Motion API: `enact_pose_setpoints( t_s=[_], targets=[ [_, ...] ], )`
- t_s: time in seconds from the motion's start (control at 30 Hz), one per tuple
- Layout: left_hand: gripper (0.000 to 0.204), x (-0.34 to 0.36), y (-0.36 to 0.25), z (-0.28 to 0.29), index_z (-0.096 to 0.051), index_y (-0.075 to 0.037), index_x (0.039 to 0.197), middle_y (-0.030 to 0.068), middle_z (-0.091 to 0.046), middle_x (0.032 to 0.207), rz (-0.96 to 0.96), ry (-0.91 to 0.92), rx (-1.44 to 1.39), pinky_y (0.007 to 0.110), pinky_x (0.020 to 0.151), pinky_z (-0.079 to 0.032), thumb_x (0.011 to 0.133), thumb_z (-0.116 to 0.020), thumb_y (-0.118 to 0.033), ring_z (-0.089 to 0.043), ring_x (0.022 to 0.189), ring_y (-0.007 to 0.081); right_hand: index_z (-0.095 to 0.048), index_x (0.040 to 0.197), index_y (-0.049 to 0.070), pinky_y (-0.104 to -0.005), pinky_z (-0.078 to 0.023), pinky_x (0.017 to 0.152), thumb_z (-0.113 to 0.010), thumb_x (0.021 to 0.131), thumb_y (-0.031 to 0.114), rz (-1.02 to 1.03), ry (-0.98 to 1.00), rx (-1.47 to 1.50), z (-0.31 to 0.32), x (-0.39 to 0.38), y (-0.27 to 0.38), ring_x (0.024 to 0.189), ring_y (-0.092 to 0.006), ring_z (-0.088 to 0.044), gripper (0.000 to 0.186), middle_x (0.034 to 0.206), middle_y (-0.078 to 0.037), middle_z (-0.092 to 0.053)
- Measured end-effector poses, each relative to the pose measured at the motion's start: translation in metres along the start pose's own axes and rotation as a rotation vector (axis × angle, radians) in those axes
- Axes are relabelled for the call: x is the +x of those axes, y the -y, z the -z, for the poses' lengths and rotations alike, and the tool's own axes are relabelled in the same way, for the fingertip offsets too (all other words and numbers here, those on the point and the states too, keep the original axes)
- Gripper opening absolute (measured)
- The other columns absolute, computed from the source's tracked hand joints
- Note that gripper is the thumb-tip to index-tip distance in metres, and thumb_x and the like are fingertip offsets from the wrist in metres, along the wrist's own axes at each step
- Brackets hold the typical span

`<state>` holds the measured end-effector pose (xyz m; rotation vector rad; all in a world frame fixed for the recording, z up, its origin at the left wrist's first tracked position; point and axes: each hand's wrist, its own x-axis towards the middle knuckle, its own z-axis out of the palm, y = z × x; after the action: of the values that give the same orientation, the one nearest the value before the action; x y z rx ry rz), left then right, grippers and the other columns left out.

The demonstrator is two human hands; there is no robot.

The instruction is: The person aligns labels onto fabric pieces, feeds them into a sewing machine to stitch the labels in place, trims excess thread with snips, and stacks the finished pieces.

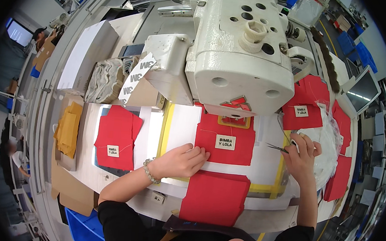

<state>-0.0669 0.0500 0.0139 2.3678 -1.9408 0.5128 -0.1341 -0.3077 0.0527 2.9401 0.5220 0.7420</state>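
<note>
Under the head of a white sewing machine lies a red fabric piece with a pale printed label sewn on it. Loose thread trails across the piece. My left hand, a bead bracelet at its wrist, has its fingers closed at the piece's lower left edge. To the right of that piece, my right hand grips small scissors, their blades pointing left. Nearer to me, a plain red fabric stack overlaps the front edge of the table.
More labelled red pieces lie in a left pile and at the right, beside a clear plastic bag. At the far left stand a white box and a tray of yellow pieces. A blue crate sits below.
</note>
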Motion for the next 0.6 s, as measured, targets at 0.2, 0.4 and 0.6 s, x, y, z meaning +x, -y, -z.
enact_pose_setpoints(
  t_s=[0.2,0.4,0.6],
  targets=[
    [0.032,-0.007,0.000,0.008,-0.068,-0.001,0.106,0.0070,-0.066,0.104,0.100,0.005,-0.046,0.026,0.067,-0.048,0.074,-0.065,-0.005,-0.060,0.078,0.0119,-0.060,0.102,0.009,-0.0375,-0.046,0.075,-0.071,0.077,0.009,-0.060,0.194,0.564,-0.012,0.013,0.004,0.078,-0.0244,-0.061,0.027,0.098,-0.004,-0.063],
    [0.027,-0.035,-0.001,0.026,-0.068,-0.002,0.100,0.0116,-0.069,0.109,0.309,-0.238,-0.398,0.026,0.061,-0.055,0.073,-0.066,-0.006,-0.068,0.075,0.0166,-0.061,0.125,0.015,-0.0316,-0.043,0.050,-0.070,0.081,0.015,0.073,0.316,0.446,0.001,0.055,0.039,0.061,-0.0177,-0.054,0.044,0.075,-0.004,-0.047],
    [0.025,-0.069,-0.023,0.033,-0.069,-0.002,0.099,0.0115,-0.070,0.105,0.280,-0.184,-0.170,0.028,0.072,-0.059,0.075,-0.067,-0.007,-0.070,0.080,0.0185,-0.065,0.122,0.015,-0.0280,-0.044,0.051,-0.071,0.077,0.016,0.223,0.094,0.324,-0.014,0.077,0.065,0.061,-0.0138,-0.053,0.045,0.078,-0.001,-0.047]
  ],
)
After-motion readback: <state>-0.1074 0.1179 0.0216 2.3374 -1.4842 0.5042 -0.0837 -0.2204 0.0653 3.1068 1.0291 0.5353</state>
